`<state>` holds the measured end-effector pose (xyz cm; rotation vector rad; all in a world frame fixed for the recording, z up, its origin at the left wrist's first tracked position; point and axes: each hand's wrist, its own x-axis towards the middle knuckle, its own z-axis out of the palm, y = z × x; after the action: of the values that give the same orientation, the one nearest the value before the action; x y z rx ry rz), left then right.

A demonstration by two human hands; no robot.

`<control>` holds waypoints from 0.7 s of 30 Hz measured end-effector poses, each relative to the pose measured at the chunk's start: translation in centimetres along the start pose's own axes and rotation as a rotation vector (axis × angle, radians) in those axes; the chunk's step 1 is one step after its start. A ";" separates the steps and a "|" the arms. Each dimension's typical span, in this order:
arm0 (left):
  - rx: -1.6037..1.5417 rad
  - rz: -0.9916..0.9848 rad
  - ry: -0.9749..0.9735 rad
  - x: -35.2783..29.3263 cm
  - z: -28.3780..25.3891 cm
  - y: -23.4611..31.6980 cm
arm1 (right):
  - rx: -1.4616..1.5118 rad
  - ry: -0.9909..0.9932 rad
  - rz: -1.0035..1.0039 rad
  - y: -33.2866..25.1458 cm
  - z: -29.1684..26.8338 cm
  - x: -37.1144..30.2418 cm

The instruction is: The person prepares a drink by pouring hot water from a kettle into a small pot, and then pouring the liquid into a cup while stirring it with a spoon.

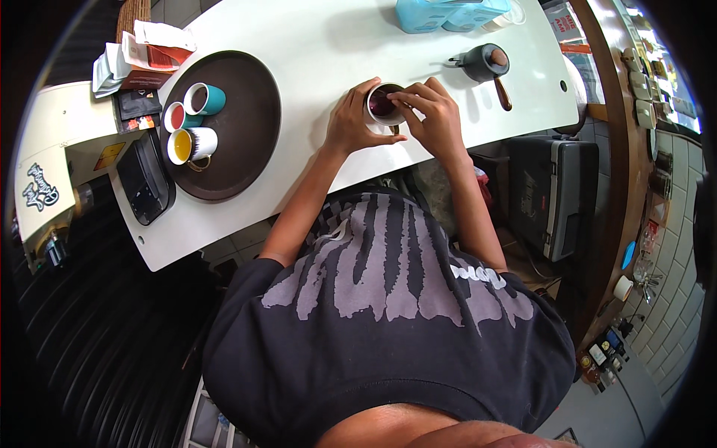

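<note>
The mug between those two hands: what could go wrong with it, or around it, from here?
The mug holds dark red contents; if the left hand around its side slipped, they might spill onto the white table.

The right hand has its fingers at the open mouth, so a sudden move could knock the rim.

Three filled cups stand close together on the round tray; a bump might wet the black device beside it.
</note>
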<state>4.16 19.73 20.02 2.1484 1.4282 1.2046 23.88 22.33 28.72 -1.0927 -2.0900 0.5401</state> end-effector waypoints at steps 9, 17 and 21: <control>-0.004 0.019 0.018 0.2 -0.5 -0.5 | 0.000 -0.048 -0.011 -0.7 0.4 0.1; 0.005 0.028 0.040 0.1 -0.5 -0.7 | -0.028 0.078 -0.003 -0.9 1.3 -0.1; 0.009 0.031 0.024 0.0 -0.7 -0.7 | -0.036 0.032 -0.020 -0.9 1.0 -0.1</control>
<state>3.22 19.95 20.00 2.1770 1.4173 1.2410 22.69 21.67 28.57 -1.0926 -2.0884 0.4734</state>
